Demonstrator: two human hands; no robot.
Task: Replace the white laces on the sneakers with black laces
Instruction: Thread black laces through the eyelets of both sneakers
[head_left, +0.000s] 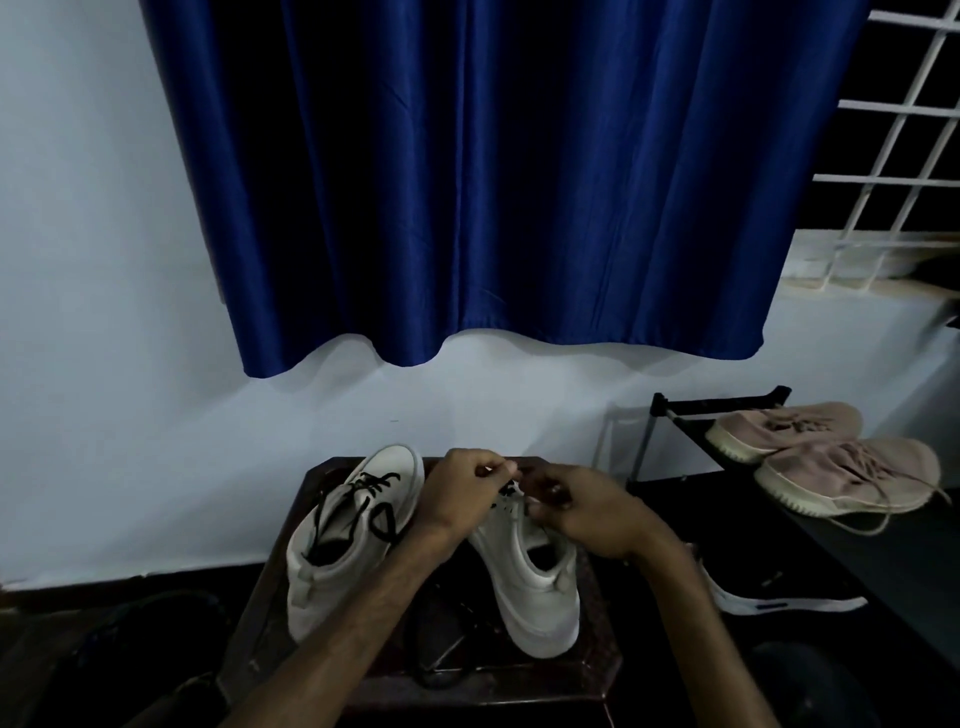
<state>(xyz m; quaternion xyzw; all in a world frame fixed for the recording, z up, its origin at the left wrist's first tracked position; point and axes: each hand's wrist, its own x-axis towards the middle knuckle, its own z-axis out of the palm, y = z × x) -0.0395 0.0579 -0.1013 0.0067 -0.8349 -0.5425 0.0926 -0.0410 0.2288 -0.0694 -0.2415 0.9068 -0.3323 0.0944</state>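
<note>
Two white sneakers stand on a small dark wooden table (587, 675), heels toward me. The left sneaker (332, 551) carries a black lace (376, 499) threaded through its eyelets. Over the front of the right sneaker (535, 587) both hands meet. My left hand (460, 493) has its fingers curled and pinches something small at the eyelets. My right hand (576, 512) is curled too and pinches a lace end close to the left fingertips. A bit of black lace (501, 491) shows between the hands. What lies under the fingers is hidden.
Loose dark laces (441, 654) lie on the table between the sneakers. A black rack (727, 410) at the right holds a pair of pink sneakers (831, 467); a black shoe with a white sole (779, 597) lies below. A blue curtain (493, 182) hangs behind.
</note>
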